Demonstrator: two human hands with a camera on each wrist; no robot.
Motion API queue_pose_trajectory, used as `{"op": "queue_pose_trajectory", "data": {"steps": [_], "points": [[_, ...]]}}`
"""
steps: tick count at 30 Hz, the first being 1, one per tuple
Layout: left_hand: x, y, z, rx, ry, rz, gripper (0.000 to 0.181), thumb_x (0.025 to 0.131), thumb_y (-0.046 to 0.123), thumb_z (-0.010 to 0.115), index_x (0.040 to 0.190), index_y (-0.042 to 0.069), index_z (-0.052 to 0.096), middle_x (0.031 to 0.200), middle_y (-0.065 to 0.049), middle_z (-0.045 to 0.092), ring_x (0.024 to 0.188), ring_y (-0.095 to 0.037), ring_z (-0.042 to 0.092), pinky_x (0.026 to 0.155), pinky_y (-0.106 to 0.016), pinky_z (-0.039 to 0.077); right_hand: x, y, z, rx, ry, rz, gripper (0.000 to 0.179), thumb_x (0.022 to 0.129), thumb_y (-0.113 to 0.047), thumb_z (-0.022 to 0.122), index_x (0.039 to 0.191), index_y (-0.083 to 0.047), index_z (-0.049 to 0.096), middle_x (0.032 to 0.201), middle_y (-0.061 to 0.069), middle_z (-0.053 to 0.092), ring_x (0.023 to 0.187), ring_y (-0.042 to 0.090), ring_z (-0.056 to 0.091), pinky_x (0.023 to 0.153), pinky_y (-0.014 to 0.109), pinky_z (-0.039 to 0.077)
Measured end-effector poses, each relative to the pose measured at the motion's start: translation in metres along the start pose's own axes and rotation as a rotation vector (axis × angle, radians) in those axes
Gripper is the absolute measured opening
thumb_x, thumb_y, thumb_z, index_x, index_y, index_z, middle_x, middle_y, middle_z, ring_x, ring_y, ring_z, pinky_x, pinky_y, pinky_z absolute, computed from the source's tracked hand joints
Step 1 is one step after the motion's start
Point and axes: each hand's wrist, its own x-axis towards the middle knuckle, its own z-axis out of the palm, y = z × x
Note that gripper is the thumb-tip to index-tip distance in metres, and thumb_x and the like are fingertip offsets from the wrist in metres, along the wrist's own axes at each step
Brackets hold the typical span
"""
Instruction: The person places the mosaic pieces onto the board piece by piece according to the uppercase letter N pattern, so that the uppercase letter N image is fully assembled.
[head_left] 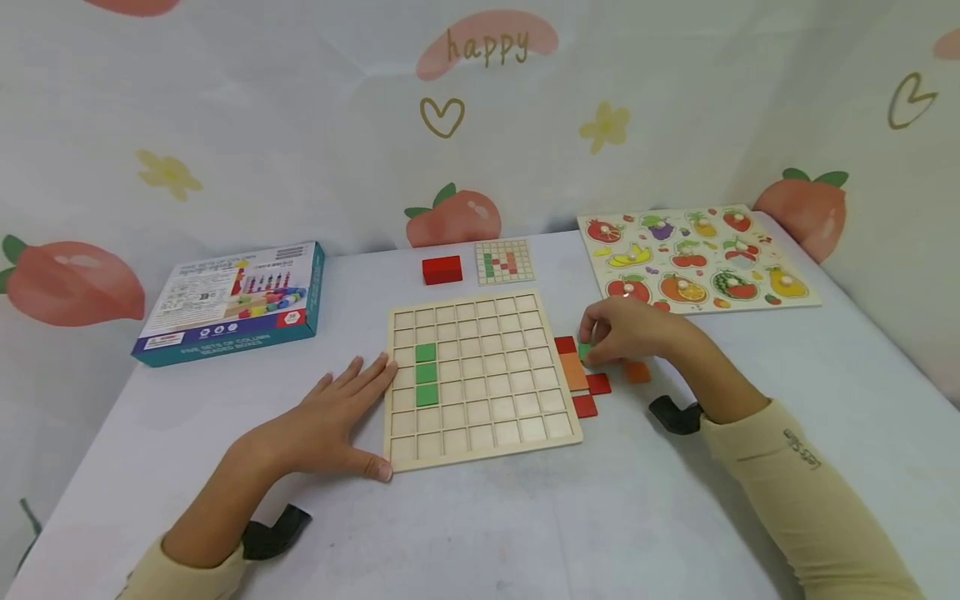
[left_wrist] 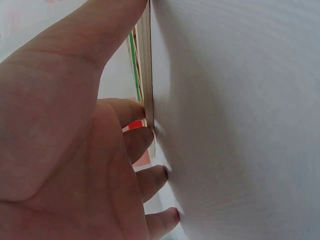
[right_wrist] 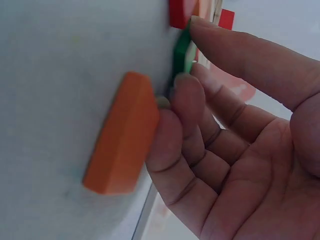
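Observation:
A wooden grid board (head_left: 477, 388) lies flat on the table, with a column of three green tiles (head_left: 426, 373) in its left part. My left hand (head_left: 318, 433) rests spread at the board's left edge, its fingertips and thumb touching the frame. Just right of the board, my right hand (head_left: 630, 327) pinches a green square tile (right_wrist: 181, 55) between thumb and fingers. Beside that hand lies an orange tile (right_wrist: 122, 137). More orange (head_left: 573, 372) and red tiles (head_left: 584, 406) are gathered along the board's right edge, partly overlapping it.
Behind the board are a red block (head_left: 442, 270) and a small pattern card (head_left: 504, 262) with green and red squares. A fruit puzzle board (head_left: 712, 298) lies at the back right. On the left is a teal bead-toy box (head_left: 232, 304). A patterned cloth hangs behind the table.

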Motion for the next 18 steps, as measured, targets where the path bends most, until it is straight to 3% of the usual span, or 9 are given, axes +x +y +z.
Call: {"op": "queue_pose_trajectory", "data": {"steps": [9, 18], "points": [[-0.0014, 0.0015, -0.001, 0.007, 0.007, 0.007, 0.129, 0.066, 0.078, 0.073, 0.162, 0.012, 0.016, 0.167, -0.012, 0.01, 0.15, -0.045, 0.003, 0.113, -0.071, 0.006, 0.0008, 0.0007, 0.002, -0.017, 0.028, -0.002, 0.02, 0.083, -0.014, 0.081, 0.094, -0.008, 0.064, 0.088, 0.006, 0.06, 0.085, 0.023, 0.055, 0.073, 0.034, 0.049], [-0.0021, 0.0009, -0.0001, -0.002, 0.007, 0.004, 0.129, 0.066, 0.077, 0.074, 0.162, 0.012, 0.016, 0.167, -0.013, 0.011, 0.15, -0.046, 0.003, 0.112, -0.071, 0.005, 0.0004, 0.0008, 0.0001, 0.016, 0.024, -0.033, 0.012, 0.088, -0.008, 0.076, 0.092, -0.006, 0.064, 0.086, 0.006, 0.062, 0.082, 0.023, 0.056, 0.071, 0.032, 0.05]]}}
